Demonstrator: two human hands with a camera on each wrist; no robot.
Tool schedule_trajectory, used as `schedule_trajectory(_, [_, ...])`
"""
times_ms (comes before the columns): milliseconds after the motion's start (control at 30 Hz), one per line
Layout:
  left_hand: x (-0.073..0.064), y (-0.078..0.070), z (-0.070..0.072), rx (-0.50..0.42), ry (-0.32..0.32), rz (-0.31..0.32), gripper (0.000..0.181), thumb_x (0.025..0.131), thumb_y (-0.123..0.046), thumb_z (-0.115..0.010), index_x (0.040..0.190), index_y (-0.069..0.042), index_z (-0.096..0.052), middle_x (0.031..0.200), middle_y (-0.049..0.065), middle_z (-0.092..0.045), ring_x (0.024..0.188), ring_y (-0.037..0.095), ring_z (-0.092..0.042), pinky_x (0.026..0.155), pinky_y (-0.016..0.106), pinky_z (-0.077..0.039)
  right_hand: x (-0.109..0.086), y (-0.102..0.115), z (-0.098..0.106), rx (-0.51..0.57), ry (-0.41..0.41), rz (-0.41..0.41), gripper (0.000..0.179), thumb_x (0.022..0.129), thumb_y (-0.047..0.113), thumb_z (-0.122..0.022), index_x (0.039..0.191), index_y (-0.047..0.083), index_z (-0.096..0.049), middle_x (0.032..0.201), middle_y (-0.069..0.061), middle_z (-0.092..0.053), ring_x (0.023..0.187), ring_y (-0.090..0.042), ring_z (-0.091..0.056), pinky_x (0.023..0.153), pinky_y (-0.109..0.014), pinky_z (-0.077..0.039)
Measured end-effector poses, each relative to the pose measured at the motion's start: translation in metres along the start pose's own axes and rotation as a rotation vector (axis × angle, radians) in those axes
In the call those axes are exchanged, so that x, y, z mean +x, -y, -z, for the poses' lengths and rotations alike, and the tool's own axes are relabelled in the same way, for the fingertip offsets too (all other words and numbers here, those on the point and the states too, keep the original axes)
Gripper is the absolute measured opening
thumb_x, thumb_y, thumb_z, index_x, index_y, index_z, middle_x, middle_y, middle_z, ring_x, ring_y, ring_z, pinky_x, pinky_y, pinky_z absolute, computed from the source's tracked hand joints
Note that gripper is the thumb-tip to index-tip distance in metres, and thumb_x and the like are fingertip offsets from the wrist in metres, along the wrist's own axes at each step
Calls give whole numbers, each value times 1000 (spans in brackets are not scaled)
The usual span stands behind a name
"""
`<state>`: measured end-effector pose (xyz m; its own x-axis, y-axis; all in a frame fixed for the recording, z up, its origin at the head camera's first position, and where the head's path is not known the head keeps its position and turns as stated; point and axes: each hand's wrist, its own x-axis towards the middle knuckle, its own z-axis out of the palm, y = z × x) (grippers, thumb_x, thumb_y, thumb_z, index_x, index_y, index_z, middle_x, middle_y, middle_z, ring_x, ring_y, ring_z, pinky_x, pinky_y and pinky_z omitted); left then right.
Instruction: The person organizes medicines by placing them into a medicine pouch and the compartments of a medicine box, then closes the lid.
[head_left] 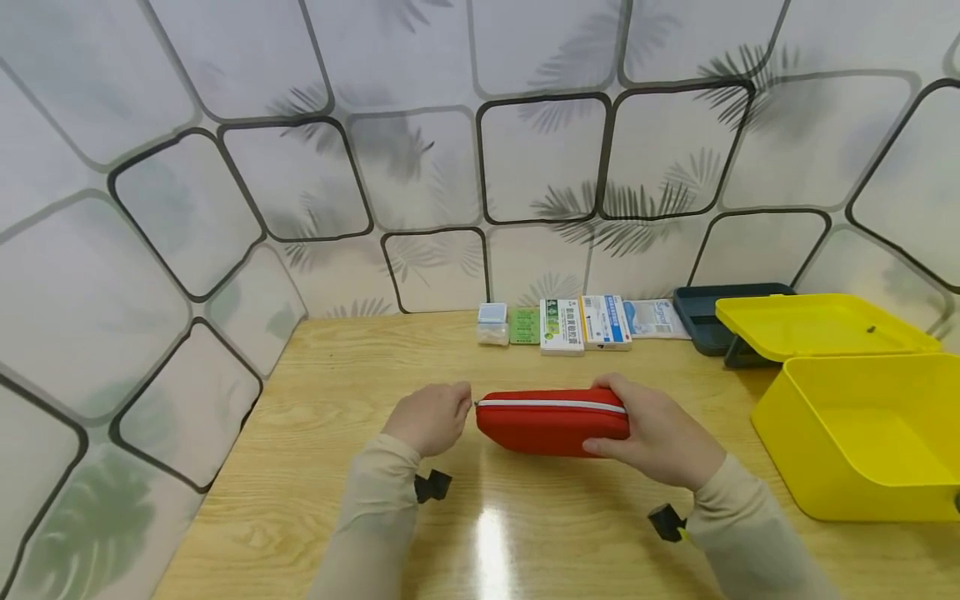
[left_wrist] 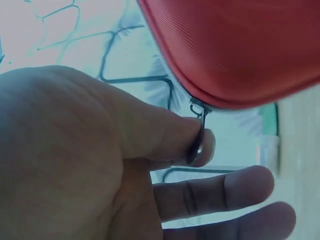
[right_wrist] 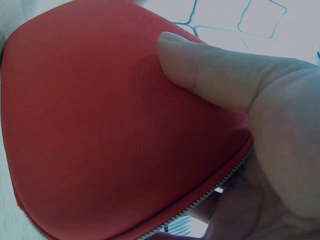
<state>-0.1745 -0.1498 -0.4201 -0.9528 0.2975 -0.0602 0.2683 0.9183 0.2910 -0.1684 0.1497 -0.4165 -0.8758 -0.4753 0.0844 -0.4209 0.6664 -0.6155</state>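
A red zippered case (head_left: 551, 429) with a white zip line is held above the wooden table. My right hand (head_left: 663, 437) grips its right end, the thumb (right_wrist: 200, 67) pressed on one face and the other fingers around the far side. At the left corner, my left hand (head_left: 431, 418) pinches the metal zipper pull (left_wrist: 198, 142) between thumb and index finger. Its other fingers extend loosely in the left wrist view. Along the stretch of zip seen in the right wrist view, the teeth (right_wrist: 200, 200) look closed.
Behind the case lie a small clear-and-blue pack (head_left: 492, 323), a green packet (head_left: 524, 326), white medicine boxes (head_left: 562, 327) and a plastic sachet (head_left: 656, 319). To the right are a dark tray (head_left: 697, 321) and a yellow box (head_left: 847, 450) with its lid (head_left: 825, 325) raised.
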Motion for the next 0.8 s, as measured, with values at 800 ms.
schedule_trajectory(800, [28, 10, -48, 34, 129, 23, 15, 94, -23, -57, 82, -20, -66, 84, 0, -65, 82, 19, -62, 70, 36, -50, 2, -16, 0, -30, 71, 18, 58, 79, 22, -81, 126, 16, -49, 119, -1, -60, 100, -19, -57, 86, -44, -53])
